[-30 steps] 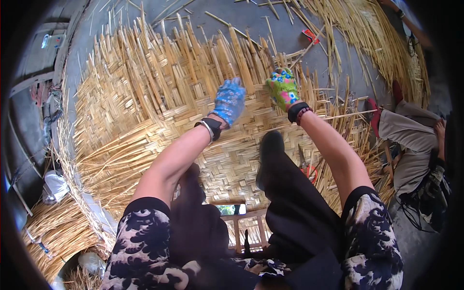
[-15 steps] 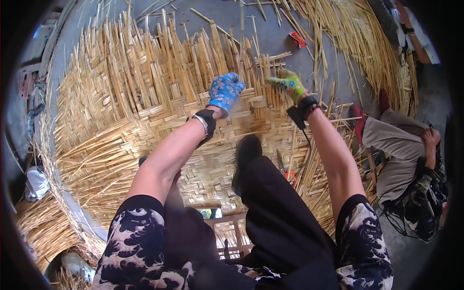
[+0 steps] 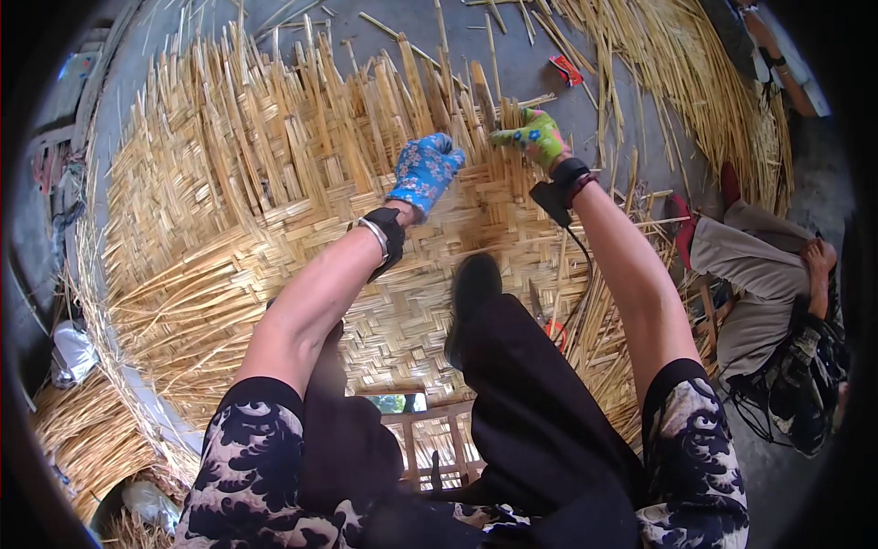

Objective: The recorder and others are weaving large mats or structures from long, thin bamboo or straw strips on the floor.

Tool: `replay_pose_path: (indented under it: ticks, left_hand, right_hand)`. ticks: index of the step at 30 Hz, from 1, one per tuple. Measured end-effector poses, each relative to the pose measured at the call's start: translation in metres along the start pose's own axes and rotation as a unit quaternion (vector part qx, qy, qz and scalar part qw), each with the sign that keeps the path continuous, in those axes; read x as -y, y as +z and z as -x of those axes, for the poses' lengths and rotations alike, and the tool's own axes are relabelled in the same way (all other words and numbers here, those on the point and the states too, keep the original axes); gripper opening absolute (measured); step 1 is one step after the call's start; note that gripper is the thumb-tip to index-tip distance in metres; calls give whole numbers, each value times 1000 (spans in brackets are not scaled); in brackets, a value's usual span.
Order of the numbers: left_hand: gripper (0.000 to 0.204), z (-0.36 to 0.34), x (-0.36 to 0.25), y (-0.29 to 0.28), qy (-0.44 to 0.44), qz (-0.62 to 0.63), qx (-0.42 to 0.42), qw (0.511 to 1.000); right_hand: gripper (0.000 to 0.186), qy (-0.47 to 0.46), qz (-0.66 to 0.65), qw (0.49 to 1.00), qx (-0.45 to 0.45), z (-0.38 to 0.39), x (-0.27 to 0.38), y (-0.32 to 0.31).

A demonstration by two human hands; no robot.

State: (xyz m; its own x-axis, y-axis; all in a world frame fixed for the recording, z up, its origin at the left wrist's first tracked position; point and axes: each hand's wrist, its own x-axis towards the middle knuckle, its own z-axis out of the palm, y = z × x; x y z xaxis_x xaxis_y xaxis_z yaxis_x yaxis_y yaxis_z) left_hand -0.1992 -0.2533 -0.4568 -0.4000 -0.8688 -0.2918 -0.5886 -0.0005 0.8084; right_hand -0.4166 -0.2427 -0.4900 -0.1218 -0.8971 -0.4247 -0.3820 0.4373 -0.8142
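Note:
A large woven mat of split reed strips [image 3: 402,311] spreads under me, its loose strip ends standing up along the far edge. My left hand [image 3: 426,171], in a blue flowered glove, is closed at these ends, with a reed strip rising from beside its fingers; the fingertips are partly hidden. My right hand [image 3: 538,139], in a green flowered glove, is just to the right. Its fingers point left and close against upright reed strips at the mat's far edge. Dark bands circle both wrists.
My dark shoe [image 3: 476,284] rests on the mat. Scissors with orange handles [image 3: 555,335] lie right of it. A red wrapper [image 3: 566,70] and loose reeds [image 3: 677,73] lie on the grey floor. Another person sits at the right, trousers [image 3: 754,274] showing; a further arm [image 3: 776,59] shows beyond.
My right hand has moved a little farther away and left, onto the upright strips, which have shifted. My left hand stays almost in place.

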Motion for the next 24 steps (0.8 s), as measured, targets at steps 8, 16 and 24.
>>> replay_pose_path:
  ticks: [8,16,24]
  left_hand:
    - [20,1,12,-7,0,28,-11,1000]
    - [20,3,14,-12,-5,22,1,1000]
    - [21,-2,4,-1,14,28,-4,999]
  right_hand:
    - [26,-6,-243,966,-91,20,19,22]
    - [35,-72,-74,987,127,30,30,2]
    - [40,-29,-23,976,216,0,-31,-10]
